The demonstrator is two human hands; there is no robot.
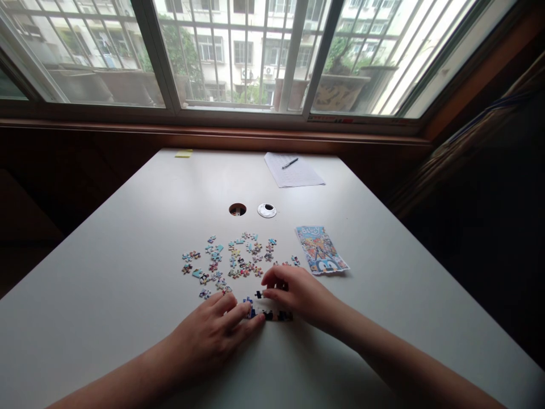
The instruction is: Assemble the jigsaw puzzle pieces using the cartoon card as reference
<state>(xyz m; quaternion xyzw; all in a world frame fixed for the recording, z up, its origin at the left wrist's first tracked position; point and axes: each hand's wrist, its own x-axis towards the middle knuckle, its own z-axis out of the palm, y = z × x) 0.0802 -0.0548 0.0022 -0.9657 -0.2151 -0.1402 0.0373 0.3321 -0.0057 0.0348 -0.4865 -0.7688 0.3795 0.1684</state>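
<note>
Several small loose jigsaw pieces [238, 258] lie scattered on the white table [128, 267]. A short row of joined pieces [275, 314] lies close to me, between my hands. My left hand [217, 329] rests flat on the table, fingers stretched out, its fingertips touching the left end of that row. My right hand [298, 292] is curled, with thumb and forefinger pinched on a dark puzzle piece [258, 294] just above the row.
A colourful puzzle picture card [321, 250] lies right of the pieces. Farther back are a round cable hole [237, 209], its white cap [267, 211], a paper sheet [293, 170] with a pen [290, 163], and a yellow note [184, 153]. A window runs behind the table.
</note>
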